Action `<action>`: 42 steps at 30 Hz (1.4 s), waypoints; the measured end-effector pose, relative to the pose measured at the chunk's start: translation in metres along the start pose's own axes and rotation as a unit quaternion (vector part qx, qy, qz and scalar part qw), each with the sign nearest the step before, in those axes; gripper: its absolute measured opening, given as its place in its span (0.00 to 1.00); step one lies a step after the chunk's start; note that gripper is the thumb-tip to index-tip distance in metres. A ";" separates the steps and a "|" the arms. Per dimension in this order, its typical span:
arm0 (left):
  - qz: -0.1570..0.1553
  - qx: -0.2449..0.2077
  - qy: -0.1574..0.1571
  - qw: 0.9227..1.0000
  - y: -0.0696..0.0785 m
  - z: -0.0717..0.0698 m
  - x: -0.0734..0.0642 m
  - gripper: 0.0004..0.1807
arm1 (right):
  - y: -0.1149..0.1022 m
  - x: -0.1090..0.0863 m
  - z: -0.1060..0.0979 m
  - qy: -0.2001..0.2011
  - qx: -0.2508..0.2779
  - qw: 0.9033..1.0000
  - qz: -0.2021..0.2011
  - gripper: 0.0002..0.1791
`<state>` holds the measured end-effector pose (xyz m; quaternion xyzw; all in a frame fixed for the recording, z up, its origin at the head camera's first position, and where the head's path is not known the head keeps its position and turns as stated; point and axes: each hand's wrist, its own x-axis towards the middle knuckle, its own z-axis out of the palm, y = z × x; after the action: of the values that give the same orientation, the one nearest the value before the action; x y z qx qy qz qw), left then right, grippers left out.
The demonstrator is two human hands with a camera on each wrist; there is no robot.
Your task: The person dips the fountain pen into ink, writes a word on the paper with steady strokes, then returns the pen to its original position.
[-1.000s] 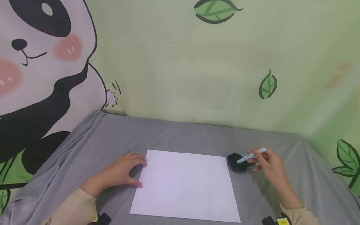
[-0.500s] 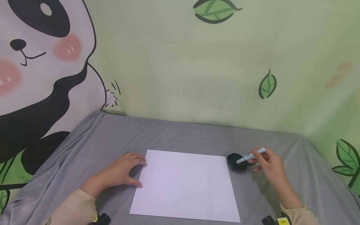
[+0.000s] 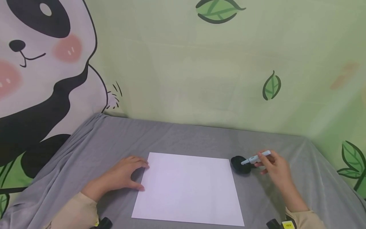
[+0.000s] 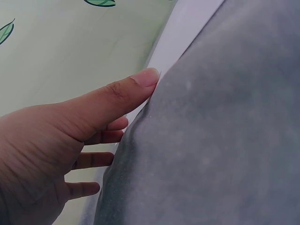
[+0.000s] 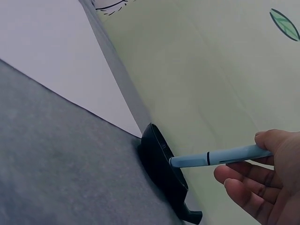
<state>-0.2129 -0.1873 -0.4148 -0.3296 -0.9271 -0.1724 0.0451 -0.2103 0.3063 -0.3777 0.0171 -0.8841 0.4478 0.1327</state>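
A white sheet of paper (image 3: 188,190) lies flat on the grey cloth. At its left edge rests my left hand (image 3: 123,173), thumb and fingers spread, with the thumb (image 4: 145,78) right at the paper's edge in the left wrist view. My right hand (image 3: 278,170) pinches a light blue pen (image 5: 234,155) between thumb and fingers. The pen slants down to the left, its front end reaching into a small black shallow dish (image 5: 161,161) with a short handle. That dish sits just off the paper's right side, near the far corner.
Grey cloth (image 3: 183,135) covers the table, hanging in folds at both sides. Behind it rises a pale green backdrop (image 3: 183,79) printed with a panda (image 3: 77,89) and leaves. Wrist cameras show below both hands.
The right hand and the pen have shifted very slightly to the right. Left hand, paper and dish keep their places.
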 end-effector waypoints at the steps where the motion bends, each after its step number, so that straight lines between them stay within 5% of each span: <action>1: -0.001 -0.001 -0.001 1.000 0.000 0.000 0.000 0.36 | 0.000 0.000 0.000 0.001 -0.004 1.000 0.000 0.16; 22: -0.012 -0.005 -0.009 1.000 0.001 0.001 0.000 0.35 | -0.003 -0.001 0.000 0.012 -0.040 0.999 -0.010 0.15; 42: -0.006 -0.009 -0.001 1.000 0.001 0.000 0.000 0.36 | -0.002 0.000 -0.003 0.021 -0.014 1.000 -0.006 0.16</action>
<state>-0.2117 -0.1868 -0.4142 -0.3242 -0.9277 -0.1808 0.0402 -0.2095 0.3075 -0.3741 0.0108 -0.8872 0.4346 0.1544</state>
